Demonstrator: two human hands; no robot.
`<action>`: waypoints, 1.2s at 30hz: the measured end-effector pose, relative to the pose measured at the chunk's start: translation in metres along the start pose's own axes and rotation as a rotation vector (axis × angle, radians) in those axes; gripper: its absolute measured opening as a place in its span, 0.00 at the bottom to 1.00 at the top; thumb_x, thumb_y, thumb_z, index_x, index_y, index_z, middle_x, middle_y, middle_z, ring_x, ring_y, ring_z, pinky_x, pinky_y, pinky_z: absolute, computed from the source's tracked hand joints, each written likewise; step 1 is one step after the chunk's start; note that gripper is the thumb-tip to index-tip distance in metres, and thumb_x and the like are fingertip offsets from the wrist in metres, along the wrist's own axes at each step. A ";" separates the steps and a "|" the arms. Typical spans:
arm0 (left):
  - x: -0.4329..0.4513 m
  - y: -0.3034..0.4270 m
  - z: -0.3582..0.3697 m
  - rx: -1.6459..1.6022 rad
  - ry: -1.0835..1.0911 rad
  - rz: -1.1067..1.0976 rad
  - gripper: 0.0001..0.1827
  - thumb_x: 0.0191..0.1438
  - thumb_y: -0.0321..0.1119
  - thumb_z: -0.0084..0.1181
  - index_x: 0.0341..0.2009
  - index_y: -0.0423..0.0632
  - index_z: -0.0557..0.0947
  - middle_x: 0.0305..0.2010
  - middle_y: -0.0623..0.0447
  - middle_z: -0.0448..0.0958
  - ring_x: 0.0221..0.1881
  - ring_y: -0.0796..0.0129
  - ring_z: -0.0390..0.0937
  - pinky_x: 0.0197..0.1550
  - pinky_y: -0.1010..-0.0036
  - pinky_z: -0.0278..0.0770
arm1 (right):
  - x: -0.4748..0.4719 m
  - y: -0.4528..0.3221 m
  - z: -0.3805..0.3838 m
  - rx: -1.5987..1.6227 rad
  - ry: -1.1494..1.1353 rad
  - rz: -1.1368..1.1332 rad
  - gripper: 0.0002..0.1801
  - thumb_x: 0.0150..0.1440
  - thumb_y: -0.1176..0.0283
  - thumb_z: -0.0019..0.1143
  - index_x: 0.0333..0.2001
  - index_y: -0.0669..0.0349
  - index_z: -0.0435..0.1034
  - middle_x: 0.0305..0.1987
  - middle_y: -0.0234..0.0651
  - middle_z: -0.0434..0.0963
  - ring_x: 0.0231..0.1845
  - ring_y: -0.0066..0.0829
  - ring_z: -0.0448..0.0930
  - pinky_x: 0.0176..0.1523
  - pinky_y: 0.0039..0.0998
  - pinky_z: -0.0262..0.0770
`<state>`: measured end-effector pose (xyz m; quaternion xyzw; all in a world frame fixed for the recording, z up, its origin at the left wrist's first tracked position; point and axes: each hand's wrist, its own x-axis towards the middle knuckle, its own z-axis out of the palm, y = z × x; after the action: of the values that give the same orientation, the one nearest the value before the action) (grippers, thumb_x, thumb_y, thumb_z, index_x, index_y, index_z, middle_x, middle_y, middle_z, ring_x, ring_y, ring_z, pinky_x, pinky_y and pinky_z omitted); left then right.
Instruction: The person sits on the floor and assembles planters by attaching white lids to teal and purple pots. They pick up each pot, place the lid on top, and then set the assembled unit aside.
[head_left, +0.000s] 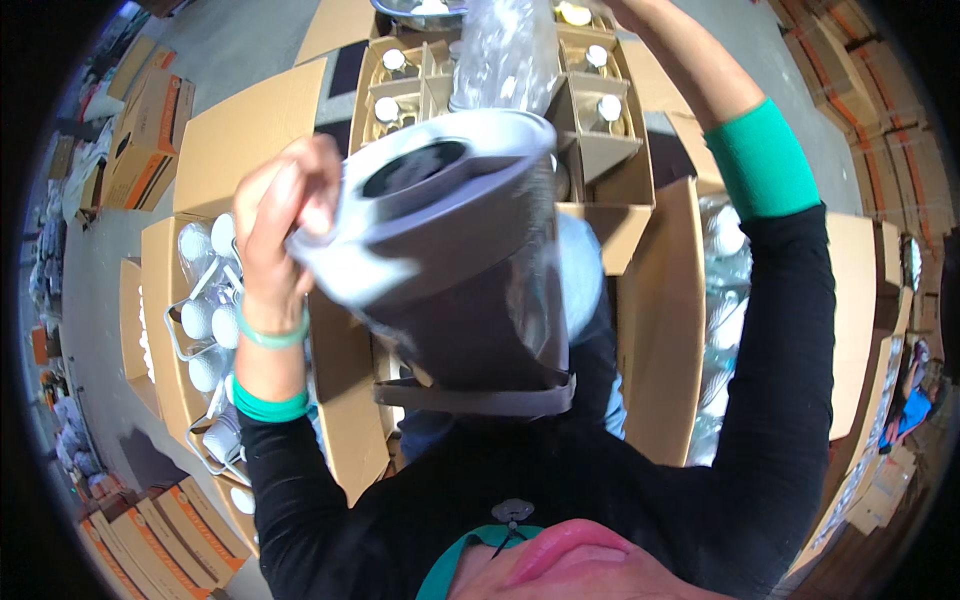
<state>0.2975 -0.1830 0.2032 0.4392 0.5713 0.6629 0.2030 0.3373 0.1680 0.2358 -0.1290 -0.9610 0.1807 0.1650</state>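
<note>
My left hand (289, 199) grips the white rim of a grey-and-white plastic housing (450, 247), blurred by motion and tilted in front of my chest. The housing has an oval top with a dark round opening, a dark body with a see-through side, and a grey base. Past it, clear plastic wrapping (506, 56) rises over an open divided carton (641, 165). White-capped bottles (386, 111) stand in several of the carton's compartments. My right arm (701, 67) reaches forward to the top edge, where the right hand is out of view.
To my left, an open carton (161, 300) holds plastic-wrapped white dimpled pieces (199, 319) and white bent handles. More wrapped white pieces (724, 300) fill a carton at my right. Stacked cartons (900, 127) line the far right; others (154, 142) stand on the left floor.
</note>
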 end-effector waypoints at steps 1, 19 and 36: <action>0.019 -0.004 -0.005 -0.048 -0.083 -0.070 0.19 0.63 0.47 0.48 0.25 0.47 0.70 0.22 0.60 0.61 0.27 0.74 0.57 0.34 0.76 0.57 | 0.006 -0.011 -0.012 -0.031 -0.010 0.037 0.19 0.59 0.53 0.54 0.43 0.57 0.78 0.40 0.42 0.83 0.38 0.36 0.80 0.45 0.37 0.74; 0.092 -0.117 -0.020 1.576 -0.177 0.392 0.10 0.52 0.36 0.60 0.40 0.62 0.85 0.55 0.57 0.78 0.63 0.66 0.69 0.74 0.41 0.32 | -0.067 0.075 0.055 0.621 -0.364 -0.190 0.29 0.56 0.57 0.60 0.60 0.52 0.66 0.56 0.41 0.74 0.57 0.33 0.74 0.59 0.31 0.68; -0.017 -0.116 -0.018 1.758 0.060 0.351 0.25 0.55 0.38 0.55 0.59 0.59 0.76 0.69 0.50 0.59 0.72 0.54 0.50 0.65 0.35 0.36 | -0.124 0.049 0.058 0.863 0.024 -0.127 0.08 0.58 0.73 0.58 0.38 0.67 0.76 0.38 0.35 0.79 0.39 0.24 0.78 0.46 0.27 0.75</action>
<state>0.2648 -0.1751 0.0891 0.4996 0.8024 0.0186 -0.3259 0.4387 0.1559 0.1319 0.0092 -0.8015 0.5537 0.2259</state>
